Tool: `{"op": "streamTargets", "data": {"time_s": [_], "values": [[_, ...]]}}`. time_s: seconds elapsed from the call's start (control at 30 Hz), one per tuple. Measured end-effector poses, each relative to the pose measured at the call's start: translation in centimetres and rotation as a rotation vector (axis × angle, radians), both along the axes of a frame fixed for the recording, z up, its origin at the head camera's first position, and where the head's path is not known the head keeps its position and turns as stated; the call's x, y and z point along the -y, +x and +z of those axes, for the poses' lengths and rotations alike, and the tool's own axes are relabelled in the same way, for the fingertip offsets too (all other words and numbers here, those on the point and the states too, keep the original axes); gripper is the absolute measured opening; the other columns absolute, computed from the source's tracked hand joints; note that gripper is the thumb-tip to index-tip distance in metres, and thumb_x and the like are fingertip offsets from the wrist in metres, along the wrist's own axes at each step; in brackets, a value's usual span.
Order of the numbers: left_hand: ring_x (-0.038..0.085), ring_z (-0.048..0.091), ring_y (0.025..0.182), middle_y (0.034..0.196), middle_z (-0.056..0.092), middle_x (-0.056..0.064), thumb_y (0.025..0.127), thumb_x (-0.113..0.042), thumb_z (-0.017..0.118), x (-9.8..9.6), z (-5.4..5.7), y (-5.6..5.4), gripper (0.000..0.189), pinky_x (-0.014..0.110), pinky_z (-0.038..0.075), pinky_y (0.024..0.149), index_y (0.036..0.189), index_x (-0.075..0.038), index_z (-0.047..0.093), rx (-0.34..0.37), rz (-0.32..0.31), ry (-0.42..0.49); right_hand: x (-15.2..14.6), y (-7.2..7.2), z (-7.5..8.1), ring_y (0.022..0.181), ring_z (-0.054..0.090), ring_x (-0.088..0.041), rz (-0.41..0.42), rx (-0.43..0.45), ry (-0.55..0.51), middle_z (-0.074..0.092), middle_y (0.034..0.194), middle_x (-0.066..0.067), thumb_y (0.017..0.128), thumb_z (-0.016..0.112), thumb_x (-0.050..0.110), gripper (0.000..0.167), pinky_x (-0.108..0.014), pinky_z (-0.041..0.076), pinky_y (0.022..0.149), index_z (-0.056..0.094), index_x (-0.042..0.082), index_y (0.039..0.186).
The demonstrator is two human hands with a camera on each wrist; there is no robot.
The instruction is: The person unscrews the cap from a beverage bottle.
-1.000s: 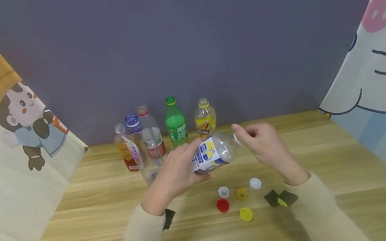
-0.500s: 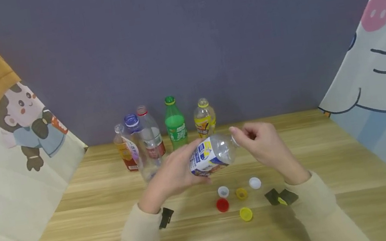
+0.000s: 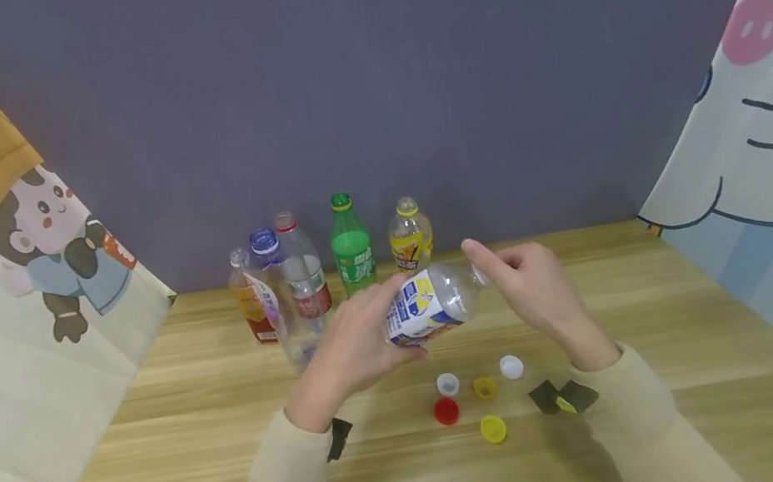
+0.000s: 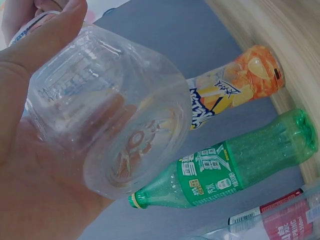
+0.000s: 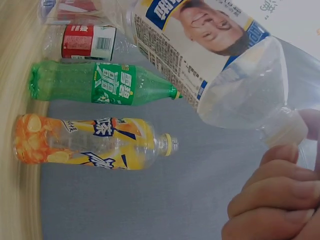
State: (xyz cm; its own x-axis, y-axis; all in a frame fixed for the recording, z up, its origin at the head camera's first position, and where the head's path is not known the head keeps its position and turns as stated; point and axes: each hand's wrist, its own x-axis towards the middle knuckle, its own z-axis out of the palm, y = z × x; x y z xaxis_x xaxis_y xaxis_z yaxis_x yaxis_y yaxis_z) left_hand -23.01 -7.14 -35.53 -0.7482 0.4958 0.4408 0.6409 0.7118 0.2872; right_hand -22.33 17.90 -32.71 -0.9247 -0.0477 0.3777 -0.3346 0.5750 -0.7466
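Observation:
A clear plastic bottle (image 3: 451,291) with a white, blue and yellow label lies tilted in the air above the table, its neck toward the right. Round its labelled body my left hand (image 3: 352,339) curls its fingers; the left wrist view shows the bottle's round bottom (image 4: 137,150) beside the palm. At the neck, my right hand (image 3: 542,292) pinches the white cap (image 5: 287,131) between thumb and index finger, the other fingers folded in. In the head view the right hand mostly covers that cap.
Behind stand several capless bottles: a green one (image 3: 353,250), a yellow-labelled one (image 3: 410,237), a red-labelled one (image 3: 307,279), a blue-necked one (image 3: 266,247) and an amber one (image 3: 249,301). Loose caps, including a red one (image 3: 446,411) and a yellow one (image 3: 493,429), lie below the hands.
The bottle has shifted slightly left, then back right, in the left hand. My right thumb has turned upward and straightened at the cap. The standing bottles and loose caps stay put.

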Motion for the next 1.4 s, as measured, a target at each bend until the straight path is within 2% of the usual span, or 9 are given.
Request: {"op": "streamTargets", "data": {"time_s": [0.13,0.4,0.67,0.83,1.07,1.4], "values": [[0.024,0.064,0.100,0.118,0.068,0.006,0.061,-0.038,0.098,-0.07,-0.01,0.02,0.104,0.041,0.054,0.083,0.149,-0.017,0.047,-0.053,0.022,-0.026,0.18,-0.07,0.13,0.044,0.026,-0.012,-0.025,0.045,-0.018,0.029,0.048,0.006,0.095,0.053,0.068,0.070,-0.026,0.024,0.043,0.033,0.015,0.054],[0.026,0.064,0.102,0.124,0.067,0.007,0.063,-0.039,0.097,-0.36,-0.22,0.27,0.106,0.045,0.054,0.085,0.152,-0.020,0.043,-0.020,0.055,-0.034,0.16,-0.07,0.39,0.044,0.025,-0.012,-0.041,0.106,-0.050,0.028,0.047,0.007,0.094,0.052,0.071,0.071,-0.025,0.021,0.042,0.033,0.015,0.054],[0.028,0.064,0.105,0.123,0.067,0.010,0.061,-0.037,0.098,-0.03,-0.28,-0.09,0.109,0.048,0.053,0.089,0.152,-0.014,0.044,-0.053,0.037,-0.032,0.15,-0.28,0.05,0.044,0.026,-0.011,-0.009,0.066,-0.025,0.029,0.047,0.007,0.098,0.054,0.061,0.067,-0.025,0.022,0.043,0.034,0.015,0.054],[0.028,0.063,0.106,0.122,0.067,0.010,0.061,-0.037,0.098,0.20,-0.16,-0.13,0.109,0.049,0.052,0.092,0.153,-0.015,0.043,-0.036,0.028,-0.039,0.23,-0.31,-0.10,0.044,0.027,-0.012,0.004,0.056,-0.032,0.030,0.047,0.005,0.099,0.055,0.057,0.066,-0.026,0.023,0.043,0.035,0.014,0.054],[0.026,0.063,0.102,0.115,0.067,0.007,0.061,-0.033,0.099,0.43,0.08,-0.21,0.108,0.048,0.050,0.094,0.153,-0.019,0.043,0.023,0.034,-0.040,0.11,-0.35,-0.09,0.046,0.031,-0.014,0.057,0.021,0.053,0.033,0.050,0.004,0.102,0.053,0.053,0.061,-0.027,0.029,0.045,0.036,0.014,0.058],[0.023,0.063,0.101,0.114,0.066,0.005,0.060,-0.034,0.099,0.45,0.08,-0.29,0.108,0.046,0.051,0.091,0.152,-0.021,0.044,0.056,0.033,-0.024,-0.36,-0.40,-0.07,0.058,0.043,-0.020,0.126,-0.033,0.147,0.045,0.062,-0.002,0.104,0.054,0.046,0.049,-0.031,0.038,0.053,0.055,0.009,0.072]]}}
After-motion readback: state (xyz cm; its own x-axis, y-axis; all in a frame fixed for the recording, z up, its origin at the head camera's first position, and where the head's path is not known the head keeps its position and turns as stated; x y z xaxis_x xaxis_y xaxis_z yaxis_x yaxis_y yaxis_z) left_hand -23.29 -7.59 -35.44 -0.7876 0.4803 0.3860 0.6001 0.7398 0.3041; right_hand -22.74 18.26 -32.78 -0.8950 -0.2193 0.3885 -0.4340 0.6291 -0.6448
